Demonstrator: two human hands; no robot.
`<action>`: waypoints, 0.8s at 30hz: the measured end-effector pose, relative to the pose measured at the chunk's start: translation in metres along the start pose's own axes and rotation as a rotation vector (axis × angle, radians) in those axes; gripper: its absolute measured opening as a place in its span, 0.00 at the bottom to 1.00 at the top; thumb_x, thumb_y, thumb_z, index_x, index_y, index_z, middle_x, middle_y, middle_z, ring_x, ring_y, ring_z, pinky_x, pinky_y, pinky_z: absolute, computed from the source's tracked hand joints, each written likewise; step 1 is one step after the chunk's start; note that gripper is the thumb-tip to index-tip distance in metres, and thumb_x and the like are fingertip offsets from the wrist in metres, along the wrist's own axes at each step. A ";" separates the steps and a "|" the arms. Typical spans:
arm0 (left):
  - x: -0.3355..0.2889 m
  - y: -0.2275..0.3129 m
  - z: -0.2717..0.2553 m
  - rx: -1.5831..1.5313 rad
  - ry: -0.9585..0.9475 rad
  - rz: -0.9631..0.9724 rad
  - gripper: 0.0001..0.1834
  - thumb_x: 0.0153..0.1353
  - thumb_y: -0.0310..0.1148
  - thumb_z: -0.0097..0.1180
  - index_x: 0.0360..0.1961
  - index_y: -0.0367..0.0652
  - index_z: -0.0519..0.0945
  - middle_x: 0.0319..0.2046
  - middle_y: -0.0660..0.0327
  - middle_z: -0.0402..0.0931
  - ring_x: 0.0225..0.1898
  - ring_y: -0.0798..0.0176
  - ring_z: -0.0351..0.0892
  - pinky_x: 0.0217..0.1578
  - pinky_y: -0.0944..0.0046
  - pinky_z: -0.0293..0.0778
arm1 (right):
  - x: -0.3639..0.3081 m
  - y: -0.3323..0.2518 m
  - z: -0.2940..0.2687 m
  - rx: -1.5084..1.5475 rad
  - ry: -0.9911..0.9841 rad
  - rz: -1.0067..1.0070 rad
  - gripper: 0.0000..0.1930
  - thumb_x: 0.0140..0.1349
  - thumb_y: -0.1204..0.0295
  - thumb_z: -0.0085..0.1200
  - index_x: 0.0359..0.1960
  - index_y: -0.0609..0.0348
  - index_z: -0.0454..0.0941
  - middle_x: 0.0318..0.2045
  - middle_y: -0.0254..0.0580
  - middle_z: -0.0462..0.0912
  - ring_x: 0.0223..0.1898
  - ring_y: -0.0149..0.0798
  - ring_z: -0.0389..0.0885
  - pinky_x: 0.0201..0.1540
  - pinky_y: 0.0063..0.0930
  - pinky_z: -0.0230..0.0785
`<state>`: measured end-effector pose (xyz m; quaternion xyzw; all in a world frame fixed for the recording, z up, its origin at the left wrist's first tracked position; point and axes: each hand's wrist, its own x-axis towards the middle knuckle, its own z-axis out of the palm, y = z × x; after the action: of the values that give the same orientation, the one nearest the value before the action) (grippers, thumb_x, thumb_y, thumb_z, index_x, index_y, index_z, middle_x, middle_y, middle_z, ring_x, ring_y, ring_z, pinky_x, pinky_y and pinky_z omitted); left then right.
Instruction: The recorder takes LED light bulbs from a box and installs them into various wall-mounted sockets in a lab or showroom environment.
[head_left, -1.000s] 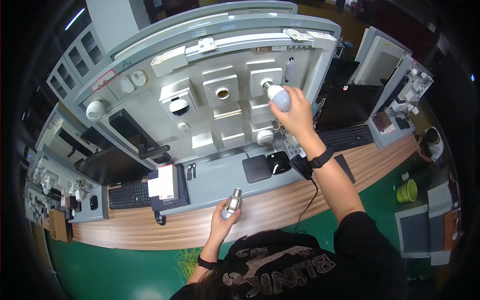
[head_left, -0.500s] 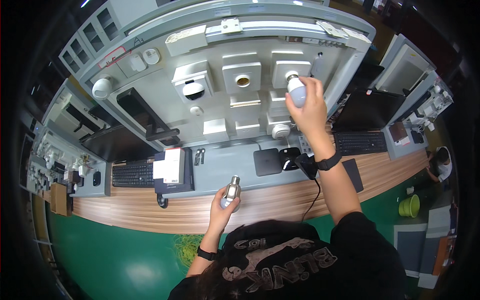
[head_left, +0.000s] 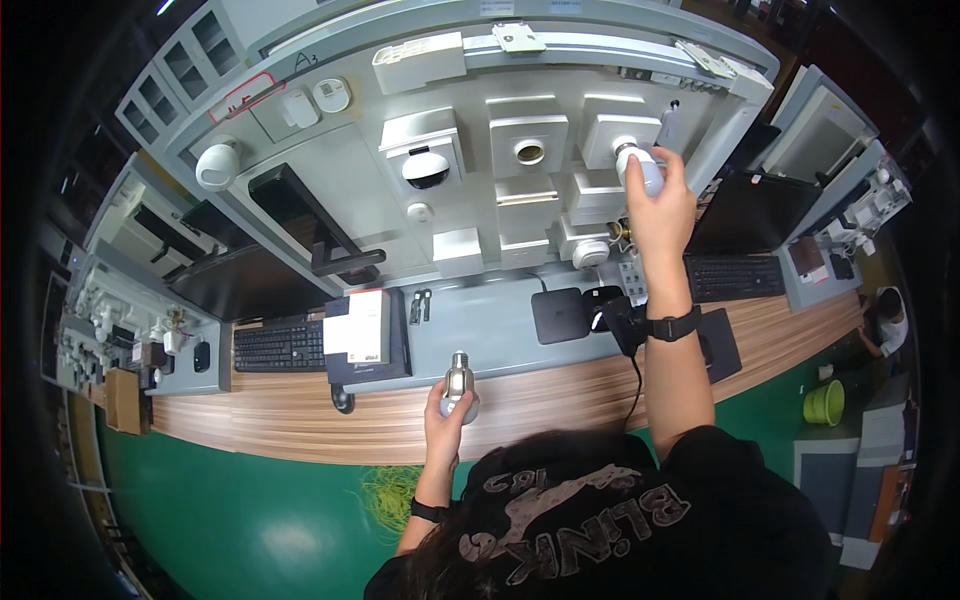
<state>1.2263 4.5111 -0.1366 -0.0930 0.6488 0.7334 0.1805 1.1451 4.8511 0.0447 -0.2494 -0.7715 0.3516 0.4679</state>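
My right hand [head_left: 662, 205] is closed round a white light bulb [head_left: 640, 172] whose base meets the square white socket [head_left: 618, 135] at the upper right of the panel; how far it is seated I cannot tell. Over the wooden desk edge, my left hand [head_left: 444, 420] grips a second light bulb [head_left: 459, 385], its metal screw base pointing away from me. Left of the first socket, another square lamp socket [head_left: 529, 151] shows its bare round opening. A white camera-like device [head_left: 425, 168] is mounted further left.
Below the panel lie a flat black box [head_left: 560, 316] and white boxes [head_left: 368, 325] on a dark case. A black door handle assembly [head_left: 310, 225] juts from the panel's left. Keyboards [head_left: 278, 347] and monitors flank it. A person [head_left: 888, 318] is at the far right, near a green bin [head_left: 823, 403].
My view has shifted, so the panel sits further right. My right hand still holds its bulb at the right socket, its fingers turned further round it. My left hand keeps its bulb.
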 end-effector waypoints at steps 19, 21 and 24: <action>0.011 -0.006 -0.018 -0.036 0.023 0.057 0.25 0.60 0.31 0.57 0.56 0.36 0.65 0.42 0.53 0.75 0.41 0.61 0.79 0.40 0.64 0.76 | -0.007 -0.002 -0.005 -0.222 0.031 -0.238 0.24 0.49 0.60 0.62 0.40 0.63 0.67 0.40 0.52 0.74 0.37 0.56 0.77 0.37 0.44 0.71; 0.013 -0.008 -0.018 -0.018 0.022 0.069 0.25 0.60 0.31 0.57 0.56 0.35 0.64 0.41 0.53 0.75 0.41 0.61 0.79 0.40 0.64 0.76 | -0.006 -0.003 -0.008 -0.242 0.035 -0.205 0.24 0.49 0.57 0.62 0.39 0.62 0.69 0.36 0.52 0.77 0.35 0.56 0.78 0.36 0.44 0.71; 0.013 -0.009 -0.017 -0.021 0.024 0.062 0.25 0.60 0.31 0.56 0.56 0.35 0.65 0.41 0.53 0.75 0.40 0.61 0.79 0.39 0.64 0.76 | -0.003 -0.009 -0.011 -0.257 0.012 -0.116 0.24 0.51 0.52 0.59 0.39 0.60 0.72 0.31 0.52 0.80 0.32 0.56 0.80 0.34 0.44 0.71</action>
<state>1.2163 4.4970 -0.1524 -0.0836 0.6456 0.7444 0.1485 1.1555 4.8469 0.0532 -0.2641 -0.8205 0.2208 0.4564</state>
